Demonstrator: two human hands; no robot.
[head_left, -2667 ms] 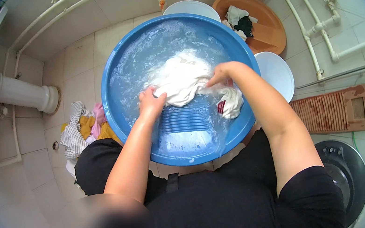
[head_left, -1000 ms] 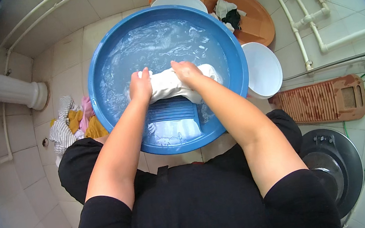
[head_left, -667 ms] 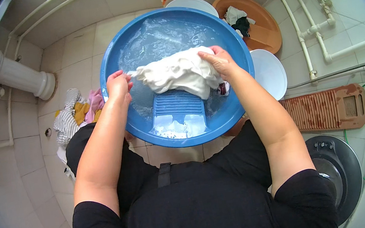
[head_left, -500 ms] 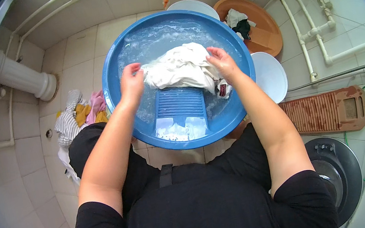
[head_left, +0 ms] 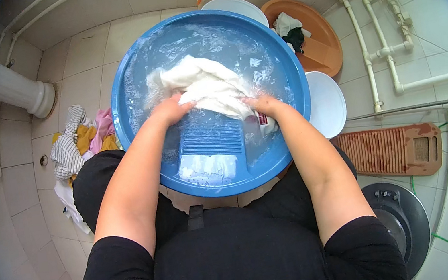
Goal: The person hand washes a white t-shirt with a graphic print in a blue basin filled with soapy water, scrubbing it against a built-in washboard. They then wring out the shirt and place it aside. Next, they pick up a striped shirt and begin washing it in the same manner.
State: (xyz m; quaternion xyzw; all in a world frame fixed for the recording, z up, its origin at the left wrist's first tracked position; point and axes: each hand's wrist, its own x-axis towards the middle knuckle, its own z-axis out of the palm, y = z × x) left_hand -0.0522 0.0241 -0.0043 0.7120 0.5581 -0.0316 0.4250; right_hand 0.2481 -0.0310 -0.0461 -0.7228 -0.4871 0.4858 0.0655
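A soaked white garment [head_left: 204, 85] lies bunched in the cloudy water of a large round blue basin [head_left: 225, 185]. Its near left edge is in my left hand [head_left: 170, 111], whose fingers curl onto the cloth. On the opposite side, my right hand [head_left: 266, 104] grips the fabric at its fingertips, thumb side up. A small dark red label [head_left: 262, 118] shows on the garment just below that hand. Toward me, the basin's built-in ribbed washboard [head_left: 211, 140] slopes up, with the garment lying beyond it.
Striped, yellow and pink clothes [head_left: 69, 151] are heaped on the floor at left. An orange-brown basin [head_left: 326, 43] holding dark and white cloth stands far right. White basins [head_left: 327, 104], a brown washboard [head_left: 382, 151] and a black tub [head_left: 418, 221] line the right side, near pipes [head_left: 441, 78].
Both hands, held open beside the garment before, have come down and taken hold of it. The garment is spread farther left and away from me, and the water ripples around it.
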